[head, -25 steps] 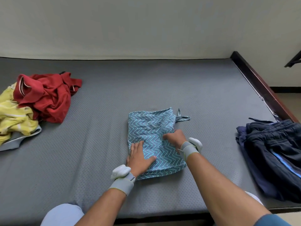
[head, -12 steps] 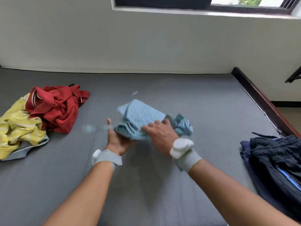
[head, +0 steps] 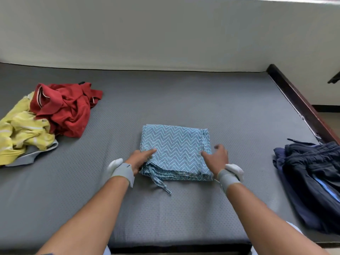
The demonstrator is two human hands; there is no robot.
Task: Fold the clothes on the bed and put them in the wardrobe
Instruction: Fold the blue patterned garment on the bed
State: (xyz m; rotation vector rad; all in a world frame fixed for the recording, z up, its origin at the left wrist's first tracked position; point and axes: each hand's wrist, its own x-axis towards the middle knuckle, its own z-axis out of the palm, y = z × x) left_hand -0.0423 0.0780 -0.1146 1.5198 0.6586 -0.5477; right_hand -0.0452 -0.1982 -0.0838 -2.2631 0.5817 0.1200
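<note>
- The left hand's (head: 140, 159) lower fingers are hidden under the blue garment's (head: 174, 151) left edge; its thumb lies on top, so it pinches that edge.
- The right hand (head: 217, 158) is motion-blurred, fingers spread loosely at the garment's right edge, gripping nothing.
- The dark pile (head: 312, 177) at 3 o'clock is cut off by the frame.
- Counted: one folded blue garment mid-bed, one red shirt (head: 68, 107) and one yellow shirt (head: 22, 129) at 9 o'clock, two wristbands (head: 122, 172).
- A grey dotted mattress (head: 184, 100) meets a pale wall (head: 165, 34) at 12 o'clock; a dark wooden frame (head: 301, 105) runs along the right.
</note>
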